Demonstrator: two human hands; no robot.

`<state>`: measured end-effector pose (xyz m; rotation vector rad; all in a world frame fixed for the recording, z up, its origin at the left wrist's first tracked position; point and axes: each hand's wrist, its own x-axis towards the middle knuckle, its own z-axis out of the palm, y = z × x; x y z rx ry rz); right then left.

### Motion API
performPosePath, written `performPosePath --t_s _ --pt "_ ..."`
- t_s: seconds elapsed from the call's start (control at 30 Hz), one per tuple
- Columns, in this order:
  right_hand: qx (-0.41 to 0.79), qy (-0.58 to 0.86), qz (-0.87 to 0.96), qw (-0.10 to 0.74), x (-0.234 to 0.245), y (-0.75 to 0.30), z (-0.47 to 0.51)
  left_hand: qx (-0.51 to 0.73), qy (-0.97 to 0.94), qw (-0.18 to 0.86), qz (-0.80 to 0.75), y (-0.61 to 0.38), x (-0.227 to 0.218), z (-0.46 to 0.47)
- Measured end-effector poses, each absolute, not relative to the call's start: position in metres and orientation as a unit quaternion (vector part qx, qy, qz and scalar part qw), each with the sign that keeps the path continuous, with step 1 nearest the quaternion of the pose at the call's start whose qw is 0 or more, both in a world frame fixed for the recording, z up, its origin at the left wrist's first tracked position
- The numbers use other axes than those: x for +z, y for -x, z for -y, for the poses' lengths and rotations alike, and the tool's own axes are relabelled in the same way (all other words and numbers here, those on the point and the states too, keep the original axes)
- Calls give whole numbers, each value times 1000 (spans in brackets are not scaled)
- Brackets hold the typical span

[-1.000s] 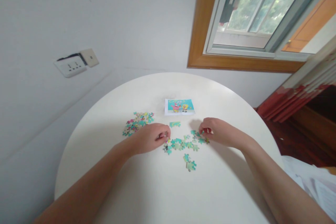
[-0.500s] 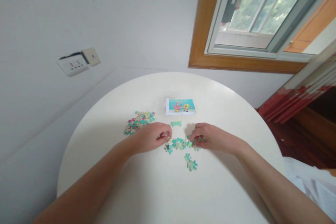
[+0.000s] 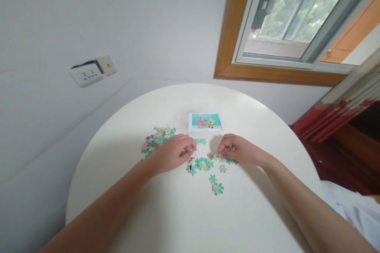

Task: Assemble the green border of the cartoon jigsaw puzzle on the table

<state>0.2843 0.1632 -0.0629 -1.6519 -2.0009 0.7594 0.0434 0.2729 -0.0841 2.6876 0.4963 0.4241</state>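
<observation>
Puzzle piece (image 3: 215, 157): in narrow pinch of right hand (image 3: 236, 148), inward of table's (image 3: 196, 221) far edge.
Left hand (image 3: 173, 151): palm hidden; cannot tell whether holding.

On the pale far wall (image 3: 166, 27), a white socket panel (image 3: 86, 75) is mounted at the left beside a beige plate (image 3: 107, 65), and at the right a wood-framed window (image 3: 285, 23) is flanked by a red-and-cream curtain (image 3: 329, 106).

Round white tabletop (image 3: 190, 221): room is left at the near middle.
Multicoloured jigsaw-piece heap (image 3: 157, 140): the left is partly blocked, along with the bare left hand (image 3: 174, 153).
Bare right hand (image 3: 237, 150): the right is obstructed; clearance beneath seems slight.
Loose teal-green puzzle pieces (image 3: 202, 165): the gap between is lined.
</observation>
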Motion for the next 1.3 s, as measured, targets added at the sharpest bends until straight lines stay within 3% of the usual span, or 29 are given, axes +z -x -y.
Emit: performPosePath --t_s 0.2,0.6,1.03,1.3 --pt "108 729 630 246 -86 -275 -184 246 -941 104 -208 -58 -98 -269" --pt "74 772 609 166 -91 -259 -198 226 -947 118 -196 -64 -103 -269" --pt "39 733 643 219 -90 -261 -190 223 -946 130 -195 -63 -99 -267" --pt "32 698 692 180 -91 -273 -178 238 -937 130 -221 -56 -103 -275"
